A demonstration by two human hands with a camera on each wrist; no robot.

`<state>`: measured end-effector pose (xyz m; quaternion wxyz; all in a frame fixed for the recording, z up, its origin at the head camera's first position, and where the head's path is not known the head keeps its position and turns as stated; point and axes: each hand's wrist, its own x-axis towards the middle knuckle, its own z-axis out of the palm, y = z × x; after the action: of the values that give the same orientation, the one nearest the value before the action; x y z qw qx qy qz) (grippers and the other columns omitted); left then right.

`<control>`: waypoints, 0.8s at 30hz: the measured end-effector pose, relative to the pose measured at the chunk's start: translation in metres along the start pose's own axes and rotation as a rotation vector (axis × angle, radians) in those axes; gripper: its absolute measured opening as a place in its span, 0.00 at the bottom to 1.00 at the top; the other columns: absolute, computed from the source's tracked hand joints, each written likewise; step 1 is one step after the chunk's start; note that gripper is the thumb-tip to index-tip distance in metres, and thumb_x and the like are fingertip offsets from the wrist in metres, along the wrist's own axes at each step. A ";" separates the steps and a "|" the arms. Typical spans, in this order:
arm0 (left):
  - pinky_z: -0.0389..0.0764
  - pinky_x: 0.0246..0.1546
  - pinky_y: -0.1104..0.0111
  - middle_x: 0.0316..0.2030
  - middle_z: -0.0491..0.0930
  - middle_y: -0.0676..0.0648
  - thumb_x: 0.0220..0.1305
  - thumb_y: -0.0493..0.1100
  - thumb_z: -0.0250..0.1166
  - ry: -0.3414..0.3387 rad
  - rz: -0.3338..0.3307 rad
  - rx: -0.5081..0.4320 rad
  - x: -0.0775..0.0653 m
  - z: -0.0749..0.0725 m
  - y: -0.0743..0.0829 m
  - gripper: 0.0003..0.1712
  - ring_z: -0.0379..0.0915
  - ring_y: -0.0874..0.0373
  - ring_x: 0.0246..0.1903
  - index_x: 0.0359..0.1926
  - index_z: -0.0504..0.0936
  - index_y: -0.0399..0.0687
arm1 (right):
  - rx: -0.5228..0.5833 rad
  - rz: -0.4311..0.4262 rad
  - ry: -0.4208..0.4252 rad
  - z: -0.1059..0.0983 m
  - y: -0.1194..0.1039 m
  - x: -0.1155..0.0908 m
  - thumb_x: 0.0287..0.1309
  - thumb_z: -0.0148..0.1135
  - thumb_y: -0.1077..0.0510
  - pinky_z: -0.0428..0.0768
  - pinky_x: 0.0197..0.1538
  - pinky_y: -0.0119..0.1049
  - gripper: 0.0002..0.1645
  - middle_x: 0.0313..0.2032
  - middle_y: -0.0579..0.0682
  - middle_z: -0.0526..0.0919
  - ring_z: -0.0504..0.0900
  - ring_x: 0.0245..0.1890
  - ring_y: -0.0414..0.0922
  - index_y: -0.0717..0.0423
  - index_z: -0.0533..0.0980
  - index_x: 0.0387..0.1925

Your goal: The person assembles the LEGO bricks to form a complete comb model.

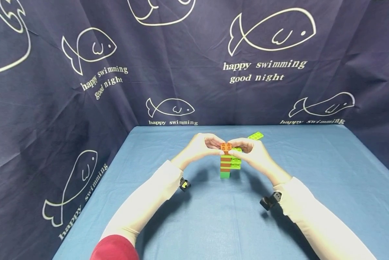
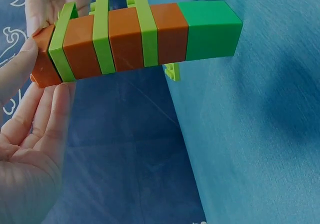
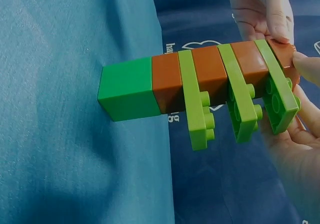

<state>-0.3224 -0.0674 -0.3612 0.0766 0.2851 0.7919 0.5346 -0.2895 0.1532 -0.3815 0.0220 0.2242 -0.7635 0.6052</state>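
A tower of toy building bricks stands upright on the table, with a green brick (image 2: 212, 31) at its foot. Above that, orange-brown bricks (image 3: 210, 71) alternate with three lime-green plates (image 3: 192, 101), whose studded ends stick out to the right. The topmost orange brick (image 1: 226, 147) is pinched between thumb and fingers of my left hand (image 1: 202, 145), from the left. From the right, my right hand (image 1: 255, 153) pinches the same brick, its thumb near the front and fingers behind. Part of the highest lime plate is hidden by the right hand in the head view.
A loose lime-green plate (image 1: 256, 135) lies on the blue-covered table (image 1: 187, 224) behind the right hand. Dark fabric (image 1: 207, 90) printed with fish hangs behind the table and along its left side. Small dark cameras (image 1: 270, 200) are strapped at both wrists.
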 end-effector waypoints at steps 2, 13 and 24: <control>0.85 0.43 0.70 0.40 0.86 0.38 0.50 0.33 0.75 0.006 -0.003 0.012 0.000 0.000 0.000 0.19 0.85 0.56 0.38 0.45 0.83 0.36 | 0.003 -0.002 -0.005 0.000 0.000 0.000 0.55 0.69 0.64 0.79 0.52 0.23 0.21 0.47 0.61 0.84 0.82 0.45 0.33 0.67 0.78 0.51; 0.84 0.43 0.72 0.40 0.86 0.39 0.50 0.36 0.76 0.001 0.001 0.045 0.000 0.003 0.000 0.19 0.85 0.56 0.39 0.45 0.83 0.39 | -0.028 0.004 -0.007 -0.004 0.002 -0.001 0.56 0.69 0.62 0.79 0.52 0.23 0.21 0.47 0.58 0.85 0.82 0.46 0.32 0.65 0.78 0.52; 0.84 0.44 0.71 0.39 0.85 0.40 0.50 0.35 0.75 0.003 0.009 0.024 0.000 0.003 -0.003 0.20 0.84 0.57 0.39 0.46 0.83 0.39 | 0.019 0.004 -0.012 -0.002 0.002 -0.001 0.56 0.68 0.65 0.79 0.50 0.24 0.21 0.48 0.63 0.83 0.82 0.45 0.33 0.66 0.77 0.52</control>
<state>-0.3221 -0.0660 -0.3654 0.0696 0.2887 0.7971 0.5257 -0.2897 0.1554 -0.3829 0.0140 0.2265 -0.7585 0.6109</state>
